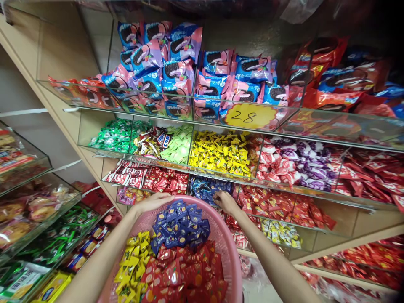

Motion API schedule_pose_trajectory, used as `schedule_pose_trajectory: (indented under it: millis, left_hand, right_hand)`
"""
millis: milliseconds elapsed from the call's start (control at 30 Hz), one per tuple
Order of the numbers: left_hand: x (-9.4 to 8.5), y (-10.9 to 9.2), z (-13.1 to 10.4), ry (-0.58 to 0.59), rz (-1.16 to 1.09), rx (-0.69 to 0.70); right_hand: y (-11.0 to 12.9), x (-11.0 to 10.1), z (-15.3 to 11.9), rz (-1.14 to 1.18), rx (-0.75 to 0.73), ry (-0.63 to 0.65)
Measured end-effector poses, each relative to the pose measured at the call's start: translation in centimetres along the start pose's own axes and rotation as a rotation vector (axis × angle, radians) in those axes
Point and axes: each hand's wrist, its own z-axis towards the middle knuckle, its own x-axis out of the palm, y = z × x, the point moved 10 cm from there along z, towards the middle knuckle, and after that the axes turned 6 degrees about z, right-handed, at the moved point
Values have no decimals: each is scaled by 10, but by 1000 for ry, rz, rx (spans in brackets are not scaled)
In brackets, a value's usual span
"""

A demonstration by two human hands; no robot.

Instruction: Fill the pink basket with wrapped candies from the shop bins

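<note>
A pink plastic basket (pixel 232 248) holds blue-wrapped candies (pixel 179 223), yellow-wrapped candies (pixel 132 263) and red-wrapped candies (pixel 189 269) in separate heaps. My left hand (pixel 154 203) grips the basket's far left rim, its fingers partly hidden by the edge. Just beyond the basket, my right hand (pixel 226 202) is in a shelf compartment of dark blue-wrapped candies (pixel 205 188). Its fingers are curled at the candies, and whatever lies inside them is hidden.
Glass-fronted shelves rise ahead, with yellow candies (pixel 221 153), green candies (pixel 112 134) and purple-white candies (pixel 315 164). Blue-pink cookie packs (pixel 179 75) fill the upper shelf above a yellow price tag (pixel 251 116). Packaged buns (pixel 41 206) sit on the left rack.
</note>
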Motion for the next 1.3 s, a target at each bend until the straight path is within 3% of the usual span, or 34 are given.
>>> schedule_pose_trajectory:
  millis: [300, 467, 633, 733, 833, 1000, 1300]
  left_hand:
    - [1, -6, -1, 15, -24, 27]
    - [-1, -5, -2, 0, -8, 21]
    - [-1, -2, -1, -3, 1, 9]
    - [-2, -1, 1, -2, 9, 18]
    - [-2, -2, 1, -1, 24, 19]
    - [0, -3, 2, 17, 20, 24]
    - [-2, 10, 5, 0, -16, -20]
  right_hand:
    - [7, 4, 5, 8, -30, -4]
    - [15, -24, 2, 65, -41, -172]
    - [13, -53, -20, 518, 26, -347]
    - [12, -47, -39, 877, 150, -313]
    - [30, -42, -53, 1031, 169, -234]
    - [56, -49, -61, 1050, 83, -203]
    - [68, -43, -63, 902, 46, -241]
